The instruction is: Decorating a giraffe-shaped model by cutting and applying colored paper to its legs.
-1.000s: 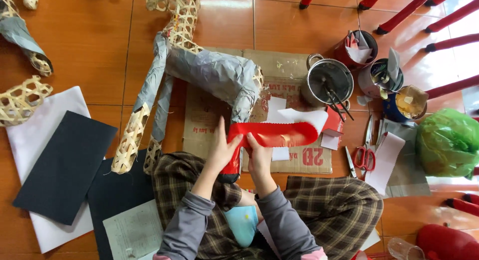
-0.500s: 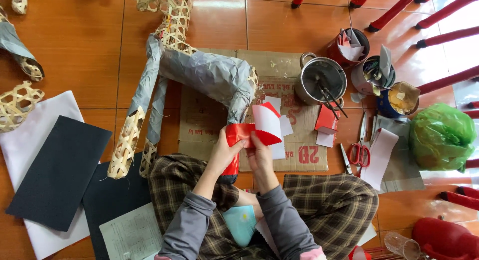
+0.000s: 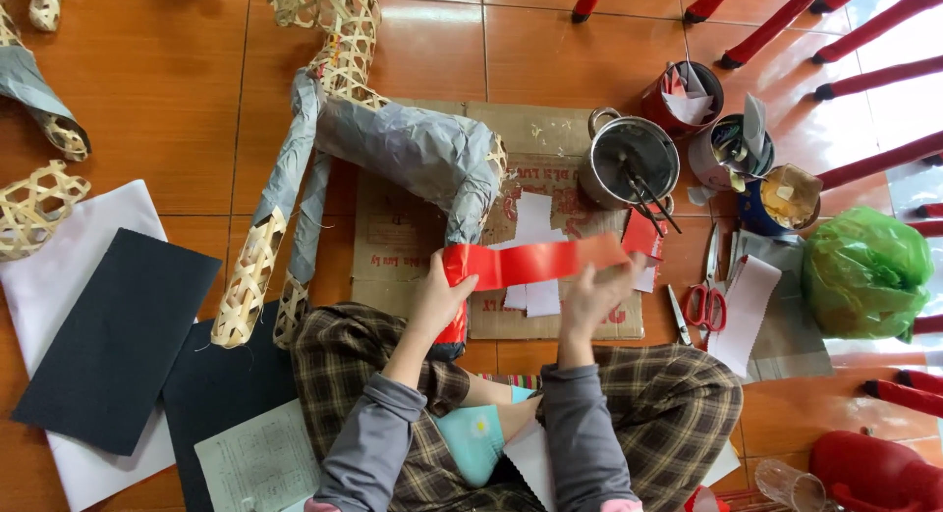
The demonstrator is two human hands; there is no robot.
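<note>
Both hands grasp 1 red paper strip [image 3: 530, 262]: left hand [image 3: 442, 296] clenched, right hand [image 3: 594, 294] seemingly pinching it.

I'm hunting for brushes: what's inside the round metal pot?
The round metal pot holds a few thin dark sticks leaning over its rim toward the person. Whether they are brushes, and what lies at the shadowed bottom, cannot be seen.

Flattened brown cardboard box [image 3: 550, 139] with red print lies on the floor.
</note>
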